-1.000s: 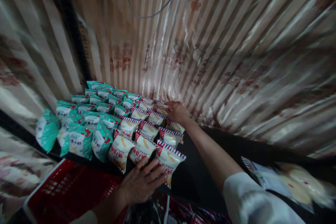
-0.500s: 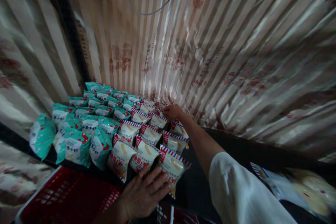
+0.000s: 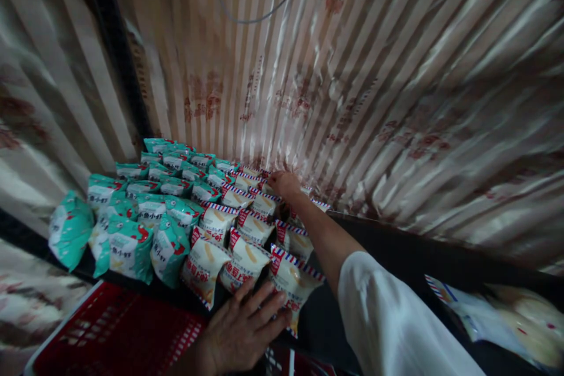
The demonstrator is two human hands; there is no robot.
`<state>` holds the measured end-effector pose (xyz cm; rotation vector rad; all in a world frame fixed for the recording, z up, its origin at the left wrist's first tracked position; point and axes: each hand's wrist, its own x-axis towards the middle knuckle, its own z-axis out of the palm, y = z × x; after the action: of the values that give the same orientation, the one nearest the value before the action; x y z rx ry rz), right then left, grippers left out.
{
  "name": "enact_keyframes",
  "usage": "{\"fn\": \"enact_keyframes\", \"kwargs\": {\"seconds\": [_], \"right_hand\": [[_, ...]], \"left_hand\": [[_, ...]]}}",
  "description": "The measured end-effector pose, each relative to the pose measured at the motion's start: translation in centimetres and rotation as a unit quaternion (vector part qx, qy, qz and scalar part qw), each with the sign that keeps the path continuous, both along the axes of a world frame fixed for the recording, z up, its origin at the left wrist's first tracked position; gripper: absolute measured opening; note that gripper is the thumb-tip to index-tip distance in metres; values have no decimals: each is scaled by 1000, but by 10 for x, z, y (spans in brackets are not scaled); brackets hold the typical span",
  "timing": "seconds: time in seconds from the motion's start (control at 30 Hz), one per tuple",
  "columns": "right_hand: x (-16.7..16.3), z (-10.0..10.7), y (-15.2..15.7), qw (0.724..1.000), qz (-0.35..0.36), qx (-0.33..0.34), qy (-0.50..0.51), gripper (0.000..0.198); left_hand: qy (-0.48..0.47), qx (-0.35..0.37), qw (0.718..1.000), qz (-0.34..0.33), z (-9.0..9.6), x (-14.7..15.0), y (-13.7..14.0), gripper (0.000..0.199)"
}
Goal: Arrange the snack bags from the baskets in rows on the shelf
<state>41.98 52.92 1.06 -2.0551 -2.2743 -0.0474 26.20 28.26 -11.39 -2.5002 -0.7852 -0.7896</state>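
Brace the white bags (image 3: 291, 279) lightly with your spread left hand (image 3: 247, 326); whether your curled right hand (image 3: 285, 185) grips any, I can't tell.

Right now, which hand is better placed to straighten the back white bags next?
Right, most likely: the right hand is at the back white bags, near the striped sheeting. The left hand is spread at the front white bags, farther away.
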Motion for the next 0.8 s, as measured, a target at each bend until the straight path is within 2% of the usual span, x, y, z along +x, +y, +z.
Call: {"fn": "enact_keyframes", "kwargs": {"seconds": [0.27,0.5,0.7,0.8], "right_hand": [[-6,-5,1,1000,1,4,6,31],[13,0,-1,999,33,-19,22,31],[38,-1,-2,999,-45,-6,11,39],[43,-6,1,999,-49,-9,10,46]], "left_hand": [[11,0,1000,3,3,0,1,51],[-20,-11,1000,-7,0,1,0,44],[-15,-12,1000,-4,-3,1,-1,46],[-13,-11,1000,-4,-2,0,-1,46]]}}
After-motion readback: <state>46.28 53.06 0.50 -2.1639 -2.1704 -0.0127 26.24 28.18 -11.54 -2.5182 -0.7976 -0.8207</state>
